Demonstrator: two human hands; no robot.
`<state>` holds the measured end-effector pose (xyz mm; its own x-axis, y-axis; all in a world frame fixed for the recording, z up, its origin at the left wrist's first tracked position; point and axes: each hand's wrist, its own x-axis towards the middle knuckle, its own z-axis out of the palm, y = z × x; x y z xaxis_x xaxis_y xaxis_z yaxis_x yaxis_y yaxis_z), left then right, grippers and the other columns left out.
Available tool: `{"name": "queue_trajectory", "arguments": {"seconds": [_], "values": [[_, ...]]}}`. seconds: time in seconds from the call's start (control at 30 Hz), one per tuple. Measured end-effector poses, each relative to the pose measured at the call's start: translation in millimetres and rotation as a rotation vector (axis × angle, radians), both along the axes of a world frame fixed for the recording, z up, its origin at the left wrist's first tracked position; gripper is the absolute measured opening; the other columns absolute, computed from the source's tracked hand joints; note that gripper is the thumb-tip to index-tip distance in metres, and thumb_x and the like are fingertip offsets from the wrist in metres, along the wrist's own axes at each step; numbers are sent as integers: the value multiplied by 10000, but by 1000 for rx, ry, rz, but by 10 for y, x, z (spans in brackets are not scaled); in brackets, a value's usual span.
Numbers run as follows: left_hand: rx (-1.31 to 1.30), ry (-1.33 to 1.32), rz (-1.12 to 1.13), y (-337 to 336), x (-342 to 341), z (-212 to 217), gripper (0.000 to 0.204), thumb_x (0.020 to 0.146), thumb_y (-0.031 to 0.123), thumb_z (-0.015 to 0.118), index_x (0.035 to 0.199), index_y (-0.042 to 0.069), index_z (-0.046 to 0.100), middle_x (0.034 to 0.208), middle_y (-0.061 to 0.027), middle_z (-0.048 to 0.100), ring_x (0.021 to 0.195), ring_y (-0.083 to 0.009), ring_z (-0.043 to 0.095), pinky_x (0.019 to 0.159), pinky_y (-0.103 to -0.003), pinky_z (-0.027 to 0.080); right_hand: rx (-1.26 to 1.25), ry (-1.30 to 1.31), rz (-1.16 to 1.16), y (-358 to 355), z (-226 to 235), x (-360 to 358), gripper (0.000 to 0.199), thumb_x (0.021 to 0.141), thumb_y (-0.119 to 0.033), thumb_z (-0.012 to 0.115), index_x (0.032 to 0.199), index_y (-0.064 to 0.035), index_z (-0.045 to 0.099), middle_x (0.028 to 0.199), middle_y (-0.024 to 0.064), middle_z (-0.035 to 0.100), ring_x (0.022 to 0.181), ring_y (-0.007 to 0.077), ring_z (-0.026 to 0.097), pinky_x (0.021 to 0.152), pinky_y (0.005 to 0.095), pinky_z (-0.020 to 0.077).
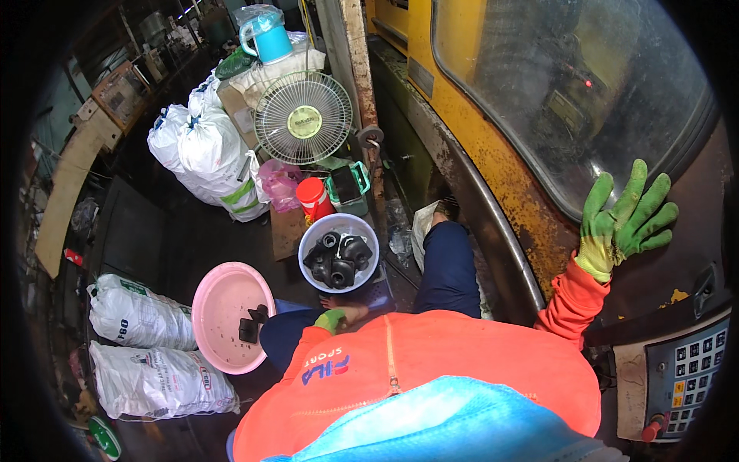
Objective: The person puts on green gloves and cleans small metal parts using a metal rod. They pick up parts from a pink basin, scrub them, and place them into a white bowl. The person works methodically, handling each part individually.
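Note:
My right hand (pixel 627 215), in a green and yellow glove, is raised with its fingers spread. It is over the lower edge of the machine's window (pixel 570 85), holding nothing; whether the palm touches the yellow door (pixel 493 146) cannot be made out. My left hand (pixel 339 316), partly in a green glove, is low in front of my body, just below a pale lavender tub (pixel 376 269). How its fingers are set is unclear. Several black moulded plastic parts (pixel 339 262) fill that tub. To the left, a pink basin (pixel 223 339) holds a few small black pieces (pixel 250 325).
A standing fan (pixel 304 115) rises beyond the tub, beside a red jug (pixel 312 196) and a turquoise pitcher (pixel 271 38). White sacks (pixel 165 381) lie at the left, with more full bags (pixel 208 146) farther back. A button panel (pixel 693 369) with a red knob is at the lower right.

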<state>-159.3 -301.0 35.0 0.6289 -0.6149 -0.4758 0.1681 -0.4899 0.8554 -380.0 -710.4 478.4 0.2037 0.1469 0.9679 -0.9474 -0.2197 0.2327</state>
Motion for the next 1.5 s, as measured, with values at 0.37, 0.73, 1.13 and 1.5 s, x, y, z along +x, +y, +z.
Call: {"name": "queue_trajectory", "arguments": {"seconds": [0.37,0.73,1.13,1.5], "values": [[2,-31,-41,-86,59,-10,249,881,275,539,977,69,640,896,-65,599,777,-184,542,694,-312,434,-7,9,13,2,-2,3,453,762,-428,653,1157,-212,603,1279,92,504,1010,341,502,726,421,405],[-12,-51,-31,-132,119,-12,251,885,281,541,977,66,634,877,-50,594,751,-164,533,669,-297,428,24,-10,10,-7,-27,36,505,762,-434,663,1207,-219,559,1288,93,489,1050,350,466,787,462,380],[-76,-17,90,-64,160,26,254,890,287,544,976,63,626,856,-34,588,722,-142,524,643,-281,423,27,47,-65,-1,-4,53,473,743,-431,670,1106,-135,604,1223,113,476,960,360,481,769,516,381],[-174,135,334,148,0,45,257,895,293,547,975,60,620,837,-19,583,696,-121,515,618,-266,417,608,207,1207,551,-1115,1489,146,801,-52,656,936,-25,609,930,86,593,827,153,577,718,278,473]]}}
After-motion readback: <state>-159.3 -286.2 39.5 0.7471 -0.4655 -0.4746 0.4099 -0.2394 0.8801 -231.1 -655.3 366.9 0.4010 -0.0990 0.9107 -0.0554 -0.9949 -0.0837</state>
